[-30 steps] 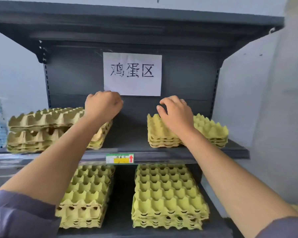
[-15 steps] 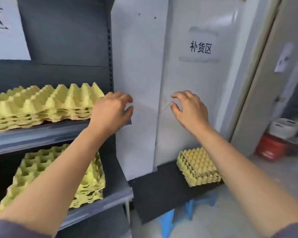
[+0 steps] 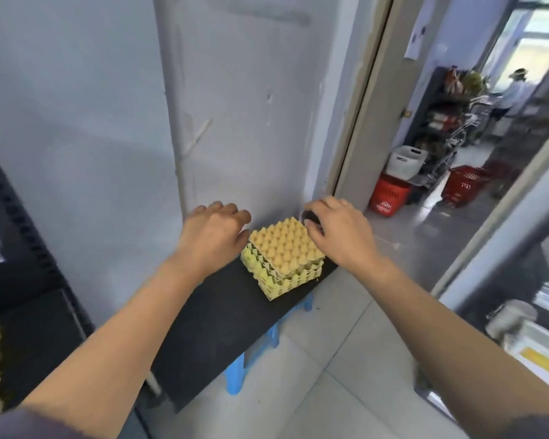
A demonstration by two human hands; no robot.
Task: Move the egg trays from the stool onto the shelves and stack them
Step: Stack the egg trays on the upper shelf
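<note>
On stool [image 3: 235, 375], stacked egg trays [image 3: 284, 248], left hand [image 3: 213, 236], right hand [image 3: 339, 236] flanking

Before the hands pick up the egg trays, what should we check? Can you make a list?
1. The egg trays sit on the black board: ok.
2. The left hand holds nothing: ok.
3. The right hand holds nothing: ok.
4. Trays lined up neatly: not ok, the lower ones stick out to the left.
5. Both hands gripping the stack: not ok, not yet.
6. Room on the shelves: cannot tell, barely in view.
</note>
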